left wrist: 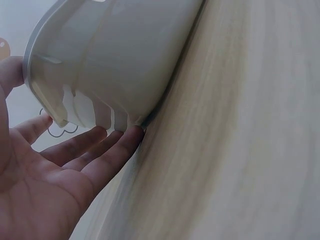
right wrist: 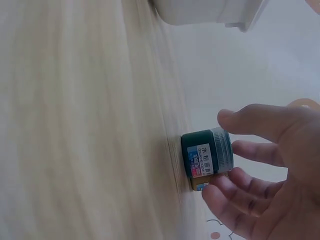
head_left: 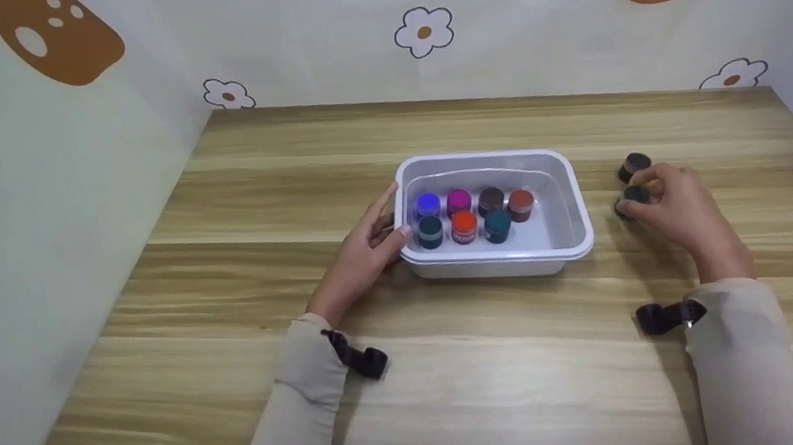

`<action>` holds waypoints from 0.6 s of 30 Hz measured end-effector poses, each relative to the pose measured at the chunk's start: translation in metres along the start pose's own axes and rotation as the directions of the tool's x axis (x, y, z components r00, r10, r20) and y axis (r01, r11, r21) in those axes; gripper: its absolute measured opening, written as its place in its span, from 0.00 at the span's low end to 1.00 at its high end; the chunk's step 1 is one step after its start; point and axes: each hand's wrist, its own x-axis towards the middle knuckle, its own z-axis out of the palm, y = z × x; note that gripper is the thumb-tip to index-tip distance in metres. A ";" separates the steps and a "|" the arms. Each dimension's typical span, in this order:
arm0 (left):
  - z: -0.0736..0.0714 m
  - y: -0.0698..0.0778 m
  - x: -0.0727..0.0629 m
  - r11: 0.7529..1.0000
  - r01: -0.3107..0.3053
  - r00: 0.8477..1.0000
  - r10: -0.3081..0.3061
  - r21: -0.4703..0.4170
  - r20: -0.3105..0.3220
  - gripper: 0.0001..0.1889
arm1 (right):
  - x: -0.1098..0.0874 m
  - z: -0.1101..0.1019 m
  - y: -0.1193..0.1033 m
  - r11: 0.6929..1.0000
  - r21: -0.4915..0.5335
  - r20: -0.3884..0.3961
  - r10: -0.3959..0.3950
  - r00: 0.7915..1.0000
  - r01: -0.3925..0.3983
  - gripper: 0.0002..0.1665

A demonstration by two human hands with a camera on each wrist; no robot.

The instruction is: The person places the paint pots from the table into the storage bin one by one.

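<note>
A white plastic tub [head_left: 573,232] holds several small paint jars [head_left: 464,227] in two rows, with purple, magenta, dark brown, red-brown, orange-red and dark green colours. My left hand [head_left: 362,252] steadies the tub's left end. Its thumb lies at the rim, and its nearly straight fingers [left wrist: 107,159] touch the outer wall. To the right of the tub, my right hand [head_left: 687,215] pinches a dark green paint jar [right wrist: 200,156] near its clear lid, thumb on one side and fingertips on the other. The jar's base is at the tabletop.
Another dark-lidded jar [head_left: 635,165] stands just behind the pinched one, partly hidden in the right wrist view. The wood-grain table [head_left: 227,309] meets patterned walls [head_left: 316,45] at the back and sides. Black wrist cameras [head_left: 363,357] are strapped over both sleeves.
</note>
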 end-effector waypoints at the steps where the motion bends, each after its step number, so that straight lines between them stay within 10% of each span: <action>1: 0.000 0.000 0.000 1.000 -0.006 1.000 0.006 -0.003 0.000 0.36 | 0.001 0.000 0.001 1.000 -0.003 0.001 -0.007 1.000 0.007 0.29; 18: 0.000 -0.001 0.001 1.000 0.005 1.000 -0.005 -0.017 0.004 0.36 | -0.002 -0.009 -0.009 0.997 -0.031 -0.004 -0.074 0.997 0.074 0.22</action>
